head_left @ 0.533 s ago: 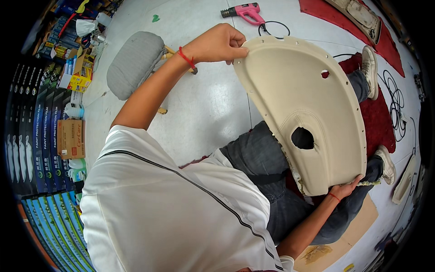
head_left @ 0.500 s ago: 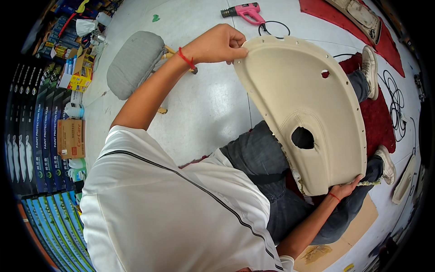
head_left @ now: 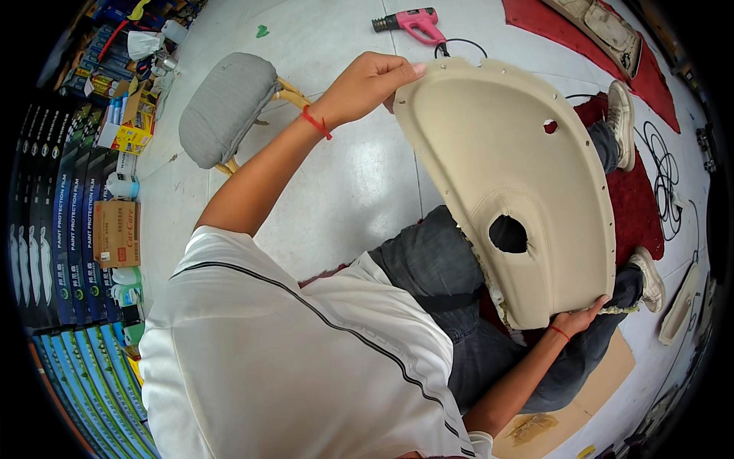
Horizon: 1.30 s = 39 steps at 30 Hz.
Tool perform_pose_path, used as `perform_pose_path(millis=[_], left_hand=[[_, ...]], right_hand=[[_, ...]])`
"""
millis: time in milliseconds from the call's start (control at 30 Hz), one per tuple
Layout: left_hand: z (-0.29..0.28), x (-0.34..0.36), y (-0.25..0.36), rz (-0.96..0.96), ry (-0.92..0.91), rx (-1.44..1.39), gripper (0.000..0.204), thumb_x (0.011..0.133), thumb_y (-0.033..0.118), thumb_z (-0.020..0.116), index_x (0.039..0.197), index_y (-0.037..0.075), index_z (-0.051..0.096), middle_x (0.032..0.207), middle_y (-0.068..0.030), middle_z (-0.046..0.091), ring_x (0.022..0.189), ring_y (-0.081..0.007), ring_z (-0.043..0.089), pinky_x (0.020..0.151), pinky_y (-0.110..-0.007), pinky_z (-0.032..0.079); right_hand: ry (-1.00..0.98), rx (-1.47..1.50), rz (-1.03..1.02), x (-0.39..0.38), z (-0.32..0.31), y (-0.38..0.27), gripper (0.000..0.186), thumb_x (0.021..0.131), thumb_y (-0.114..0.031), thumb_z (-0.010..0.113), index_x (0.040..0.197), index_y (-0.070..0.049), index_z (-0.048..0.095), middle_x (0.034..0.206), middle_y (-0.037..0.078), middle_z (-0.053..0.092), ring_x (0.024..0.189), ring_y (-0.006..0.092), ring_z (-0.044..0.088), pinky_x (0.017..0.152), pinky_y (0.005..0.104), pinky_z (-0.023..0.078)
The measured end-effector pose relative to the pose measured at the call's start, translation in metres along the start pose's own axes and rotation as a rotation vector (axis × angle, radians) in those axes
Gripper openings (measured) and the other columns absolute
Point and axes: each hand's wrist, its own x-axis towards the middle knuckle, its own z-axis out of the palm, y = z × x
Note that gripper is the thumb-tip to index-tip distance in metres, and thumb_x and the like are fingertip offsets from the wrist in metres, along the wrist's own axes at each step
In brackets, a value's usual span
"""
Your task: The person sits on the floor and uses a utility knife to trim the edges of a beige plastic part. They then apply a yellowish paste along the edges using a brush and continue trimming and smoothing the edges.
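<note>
A large beige trim panel (head_left: 474, 161) with a leather-like skin is tilted up above my legs. Small holes run along its flanged edge. A big dark opening (head_left: 508, 234) with stitching beside it lies low on the panel, and a smaller hole (head_left: 550, 127) shows near its far right. My left hand (head_left: 375, 88) is closed on the upper left edge, its fingers partly hidden behind it. At the lower right corner my right hand (head_left: 582, 317) grips the panel, thumb side along the edge. Rough, ragged material shows along the panel's left side.
A pink heat gun (head_left: 417, 25) with a black cord lies on the floor beyond the panel. The grey padded stool (head_left: 229, 107) stands left of my arm. Boxes (head_left: 116, 233) line the left side. Red mats (head_left: 650, 69), a cardboard sheet (head_left: 604, 390) and a coiled cable (head_left: 664, 176) lie around.
My left hand has shifted its hold, its wrist lower and a finger or thumb now over the top edge. The panel has moved slightly left. My right hand keeps its grip.
</note>
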Motion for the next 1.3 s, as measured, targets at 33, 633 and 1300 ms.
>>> perform_pose_path(millis=[33,633,1300], left_hand=[[0.001,0.002,0.006,-0.036,0.007,0.100,0.035,0.098,0.035,0.067,0.086,0.002,0.072,0.073,-0.0018,0.066,0.065,-0.0083,0.060,0.064,-0.025,0.051],[0.013,0.003,-0.018,-0.022,0.051,0.206,0.036,0.105,0.034,0.060,0.092,0.001,0.067,0.072,0.0055,0.056,0.070,-0.0037,0.047,0.067,-0.024,0.041],[0.034,-0.029,-0.048,-0.036,0.068,-0.305,0.052,0.109,0.030,0.052,0.152,0.000,0.045,0.131,-0.0090,0.066,0.117,-0.0166,0.065,0.101,-0.038,0.055]], right_hand=[[-0.004,0.001,-0.005,0.000,-0.001,0.000,0.055,0.105,-0.040,0.061,0.138,0.003,0.056,0.140,0.011,0.060,0.126,0.0240,0.058,0.110,0.0370,0.045],[0.052,-0.045,0.040,0.006,-0.012,0.007,0.052,0.104,-0.035,0.064,0.139,0.002,0.057,0.138,0.010,0.062,0.124,0.0231,0.060,0.108,0.0368,0.047],[0.075,-0.083,0.036,0.003,-0.008,0.005,0.055,0.103,-0.037,0.064,0.138,0.004,0.057,0.139,0.012,0.061,0.124,0.0244,0.060,0.107,0.0374,0.049]])
